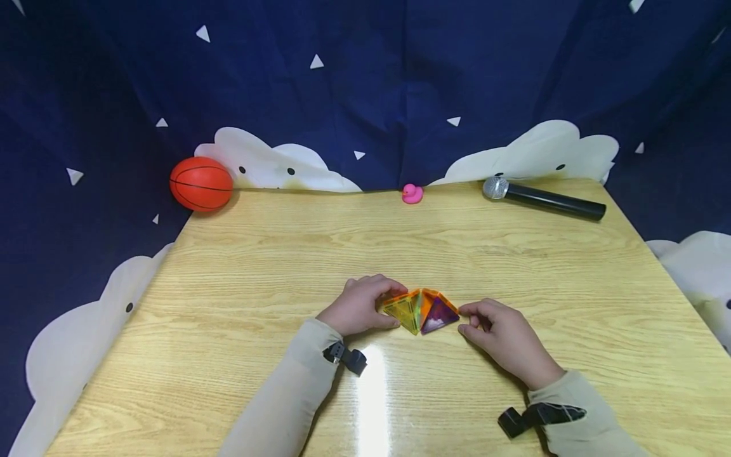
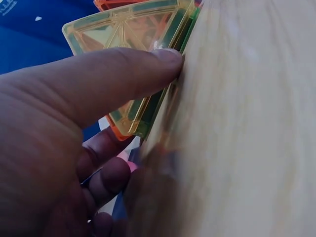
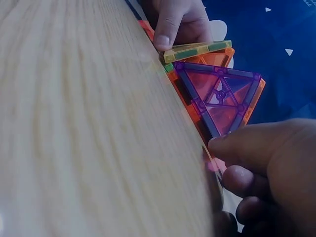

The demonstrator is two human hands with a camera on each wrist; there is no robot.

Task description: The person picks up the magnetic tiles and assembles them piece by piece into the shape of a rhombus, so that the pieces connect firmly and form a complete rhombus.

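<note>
Clear triangular magnetic tiles stand joined in a low, tent-like group on the table in the head view. Its left side shows a yellow tile [image 1: 402,312], its right side a purple tile [image 1: 438,315], with orange tiles [image 1: 426,299] behind. My left hand [image 1: 365,304] grips the yellow end, thumb in front and a finger on the far side. In the left wrist view the thumb [image 2: 143,69] lies across the yellow face. My right hand [image 1: 508,336] is at the purple end, fingers loosely bent. The right thumb tip [image 3: 217,143] is right at the purple tile's lower corner.
A wooden table [image 1: 274,241] bears everything. Along its back edge are a red toy basketball [image 1: 201,184], a pink rubber duck [image 1: 412,193] and a black microphone [image 1: 545,198]. A dark blue curtain [image 1: 365,82] with white clouds hangs behind. Both wrists wear black straps [image 1: 542,416].
</note>
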